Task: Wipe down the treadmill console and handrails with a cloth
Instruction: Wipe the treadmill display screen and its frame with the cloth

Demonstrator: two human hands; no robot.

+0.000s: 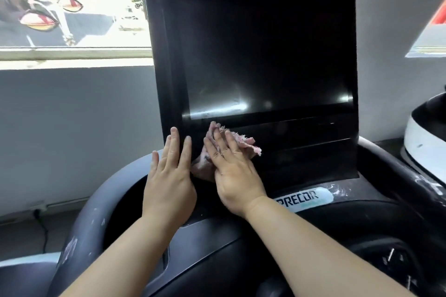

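The treadmill console point(265, 43) is a tall black panel with a dark, smudged screen, straight ahead of me. A frayed pink cloth point(248, 143) lies against the panel just below the screen's lower left corner. My right hand point(231, 164) presses flat on the cloth with straight fingers. My left hand point(171, 176) rests flat with straight fingers on the console's lower left edge, right beside the cloth. A grey curved handrail point(96, 210) runs down to the left and is flecked with white marks.
A Precor label point(304, 198) sits on the dash under the console. The right side rail point(410, 176) shows white smears. A cup holder recess point(391, 258) lies at lower right. A white machine point(424, 142) stands to the right. A window point(72, 2) and a grey wall fill the left.
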